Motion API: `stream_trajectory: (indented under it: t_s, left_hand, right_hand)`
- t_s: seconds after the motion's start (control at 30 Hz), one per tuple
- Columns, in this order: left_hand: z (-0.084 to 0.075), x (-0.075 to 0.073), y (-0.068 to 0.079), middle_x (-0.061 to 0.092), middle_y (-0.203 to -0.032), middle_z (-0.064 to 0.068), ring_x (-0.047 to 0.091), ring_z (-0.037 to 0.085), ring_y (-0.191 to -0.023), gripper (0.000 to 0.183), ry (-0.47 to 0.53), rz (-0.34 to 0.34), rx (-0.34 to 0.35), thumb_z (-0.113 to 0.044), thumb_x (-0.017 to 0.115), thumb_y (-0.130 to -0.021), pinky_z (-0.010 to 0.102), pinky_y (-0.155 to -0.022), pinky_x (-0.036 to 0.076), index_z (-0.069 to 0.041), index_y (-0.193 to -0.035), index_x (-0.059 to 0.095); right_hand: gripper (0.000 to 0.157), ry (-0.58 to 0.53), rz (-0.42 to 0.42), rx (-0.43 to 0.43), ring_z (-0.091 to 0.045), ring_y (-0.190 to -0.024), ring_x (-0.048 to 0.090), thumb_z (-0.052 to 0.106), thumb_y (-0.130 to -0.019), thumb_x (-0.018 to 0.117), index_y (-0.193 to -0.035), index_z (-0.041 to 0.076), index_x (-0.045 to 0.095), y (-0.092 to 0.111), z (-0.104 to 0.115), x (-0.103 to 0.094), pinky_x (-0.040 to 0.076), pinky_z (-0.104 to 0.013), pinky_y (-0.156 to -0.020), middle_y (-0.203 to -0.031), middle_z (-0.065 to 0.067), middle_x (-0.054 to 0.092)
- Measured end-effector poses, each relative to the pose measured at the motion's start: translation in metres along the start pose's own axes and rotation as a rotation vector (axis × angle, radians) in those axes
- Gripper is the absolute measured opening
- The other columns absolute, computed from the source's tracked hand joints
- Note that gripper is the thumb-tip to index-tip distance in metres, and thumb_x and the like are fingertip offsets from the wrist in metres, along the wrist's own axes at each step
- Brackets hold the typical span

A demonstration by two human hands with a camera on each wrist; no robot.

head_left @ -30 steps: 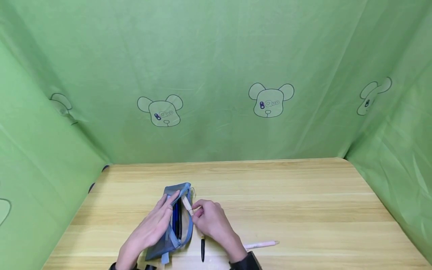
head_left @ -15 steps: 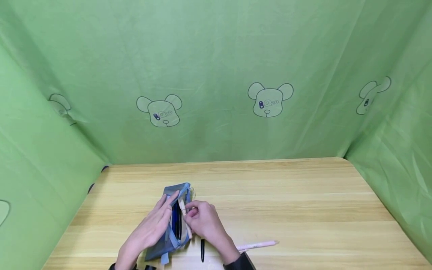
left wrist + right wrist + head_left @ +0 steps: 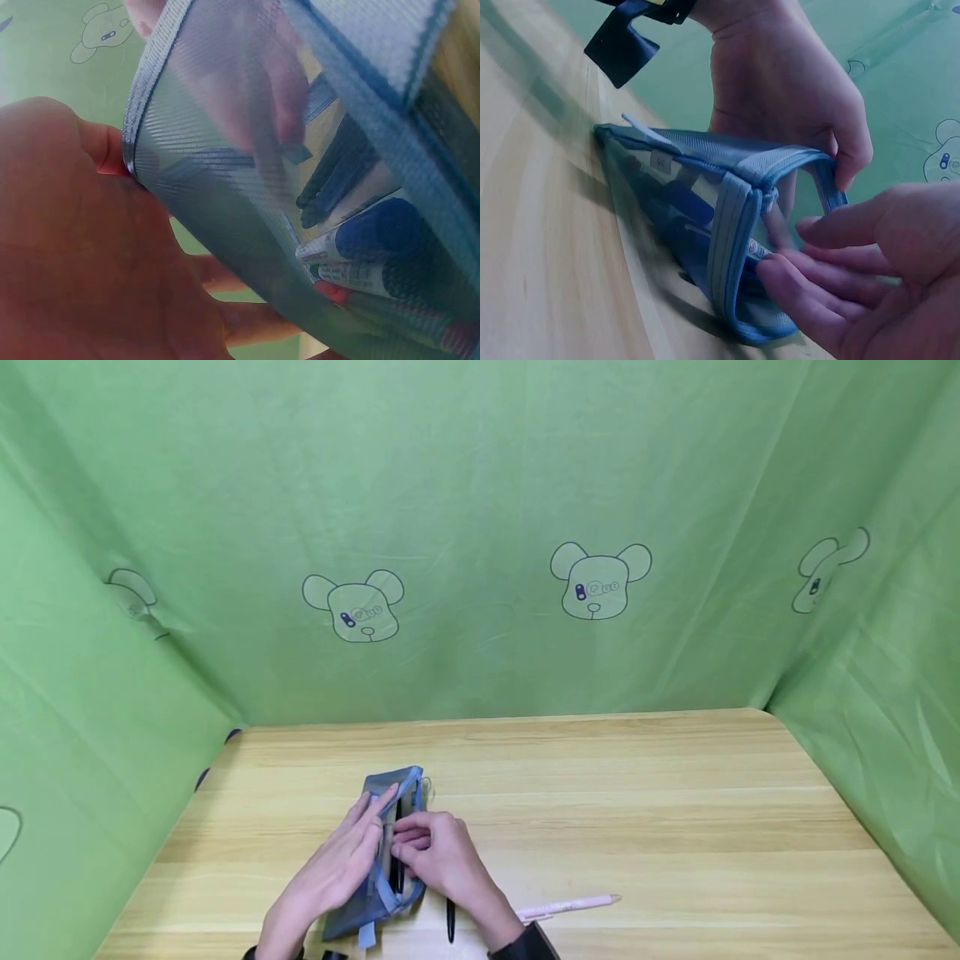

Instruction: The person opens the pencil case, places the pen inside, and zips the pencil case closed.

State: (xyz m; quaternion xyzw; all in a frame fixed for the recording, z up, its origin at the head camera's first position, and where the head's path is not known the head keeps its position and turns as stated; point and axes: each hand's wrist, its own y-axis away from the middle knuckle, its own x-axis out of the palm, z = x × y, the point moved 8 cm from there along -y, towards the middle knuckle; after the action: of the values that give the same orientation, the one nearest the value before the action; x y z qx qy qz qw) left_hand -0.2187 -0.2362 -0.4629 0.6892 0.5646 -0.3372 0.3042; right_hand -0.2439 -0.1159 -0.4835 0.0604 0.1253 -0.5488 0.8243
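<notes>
The blue mesh pencil pouch (image 3: 382,852) lies on the wooden table (image 3: 637,827) between both hands, its zip mouth standing open. The left hand (image 3: 337,868) holds the pouch from the outer side: in the right wrist view its fingers (image 3: 840,150) curl over the upper rim of the opening and hold it apart. The right hand (image 3: 438,856) sits at the opposite rim, with its fingertips (image 3: 787,281) bent and pressed against the pouch's edge (image 3: 735,247) at the opening; whether it pinches anything there cannot be told. Pens (image 3: 367,247) lie inside the pouch, seen through the mesh in the left wrist view, their blue and white barrels packed side by side. A black pen (image 3: 451,920) lies on the table just beside the right wrist, on its pouch side. A pale pink pen (image 3: 570,906) lies on the table farther out, beyond the right forearm, apart from the black pen.
</notes>
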Motion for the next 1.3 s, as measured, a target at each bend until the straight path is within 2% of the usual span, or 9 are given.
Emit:
stream_trajectory:
  t_s: [0.1, 0.17, 0.33, 0.5, 0.7, 0.83, 0.93, 1.07, 1.3]
  left_hand:
    - [0.000, 0.000, 0.000, 0.024, -0.157, 0.024, 0.019, 0.040, -0.144, 0.049, 0.007, 0.008, -0.003, -0.022, 0.020, -0.109, 0.069, -0.105, 0.030, -0.018, -0.157, 0.028]
    - [-0.002, 0.000, 0.000, 0.024, -0.157, 0.024, 0.018, 0.041, -0.144, 0.049, 0.011, 0.009, 0.007, -0.023, 0.019, -0.109, 0.070, -0.104, 0.030, -0.018, -0.157, 0.028]
    - [-0.005, 0.000, 0.000, 0.023, -0.156, 0.029, 0.019, 0.045, -0.142, 0.049, 0.004, 0.005, 0.029, -0.027, 0.018, -0.110, 0.072, -0.103, 0.029, -0.017, -0.157, 0.028]
    - [-0.005, 0.000, 0.000, 0.024, -0.156, 0.029, 0.019, 0.045, -0.142, 0.049, 0.000, 0.003, 0.033, -0.026, 0.018, -0.110, 0.072, -0.102, 0.030, -0.017, -0.157, 0.028]
    - [-0.004, 0.000, 0.000, 0.023, -0.156, 0.030, 0.020, 0.045, -0.142, 0.050, -0.001, 0.005, 0.031, -0.028, 0.018, -0.110, 0.073, -0.101, 0.031, -0.016, -0.158, 0.027]
    - [-0.005, -0.001, 0.000, 0.023, -0.156, 0.030, 0.020, 0.046, -0.141, 0.050, -0.003, -0.001, 0.039, -0.028, 0.019, -0.110, 0.074, -0.100, 0.030, -0.015, -0.157, 0.027]
    - [-0.003, -0.001, 0.001, 0.023, -0.157, 0.027, 0.020, 0.045, -0.142, 0.049, 0.001, -0.005, 0.025, -0.026, 0.020, -0.110, 0.073, -0.102, 0.029, -0.015, -0.157, 0.027]
    - [-0.001, 0.000, 0.001, 0.021, -0.158, 0.025, 0.019, 0.042, -0.143, 0.049, 0.009, 0.003, -0.001, -0.024, 0.020, -0.109, 0.072, -0.104, 0.027, -0.016, -0.157, 0.028]
    - [0.000, 0.001, 0.001, 0.019, -0.159, 0.026, 0.018, 0.042, -0.143, 0.050, 0.008, 0.019, -0.023, -0.024, 0.020, -0.109, 0.071, -0.106, 0.026, -0.017, -0.158, 0.027]
  right_hand:
    - [0.019, 0.066, 0.019, -0.062, -0.008, -0.080, 0.070, -0.001, -0.087, 0.068, -0.105, 0.002, 0.075, -0.001, 0.005, 0.000, 0.059, -0.021, -0.068, -0.093, -0.006, 0.076]
    - [0.021, 0.084, 0.006, -0.079, -0.011, -0.081, 0.070, -0.004, -0.087, 0.066, -0.105, 0.002, 0.074, -0.001, 0.006, -0.003, 0.058, -0.022, -0.071, -0.093, -0.006, 0.076]
    - [0.026, 0.014, -0.014, -0.033, -0.020, -0.080, 0.070, -0.012, -0.086, 0.058, -0.105, -0.002, 0.072, -0.001, 0.001, -0.011, 0.058, -0.020, -0.062, -0.092, -0.010, 0.074]
    - [0.026, -0.020, -0.013, -0.010, -0.023, -0.079, 0.070, -0.014, -0.086, 0.056, -0.104, -0.004, 0.072, -0.001, -0.002, -0.015, 0.058, -0.019, -0.058, -0.090, -0.013, 0.073]
    - [0.024, -0.019, -0.014, -0.013, -0.027, -0.079, 0.070, -0.012, -0.087, 0.057, -0.105, -0.004, 0.071, -0.001, 0.002, -0.023, 0.058, -0.019, -0.058, -0.090, -0.015, 0.072]
    - [0.024, -0.027, -0.015, 0.004, -0.029, -0.082, 0.068, -0.010, -0.088, 0.058, -0.107, -0.002, 0.071, 0.000, 0.004, -0.035, 0.061, -0.027, -0.064, -0.092, -0.016, 0.071]
    - [0.024, 0.003, -0.021, 0.004, -0.027, -0.082, 0.068, -0.009, -0.087, 0.059, -0.107, 0.000, 0.071, 0.001, 0.005, -0.043, 0.061, -0.030, -0.066, -0.093, -0.013, 0.072]
    - [0.025, 0.103, -0.023, -0.024, -0.020, -0.082, 0.067, -0.005, -0.086, 0.061, -0.107, 0.003, 0.072, 0.002, 0.009, -0.050, 0.059, -0.029, -0.071, -0.092, -0.009, 0.073]
    - [0.031, 0.183, 0.032, -0.011, -0.017, -0.086, 0.066, -0.005, -0.085, 0.061, -0.113, 0.004, 0.069, 0.005, 0.008, -0.057, 0.058, -0.036, -0.081, -0.094, -0.008, 0.071]
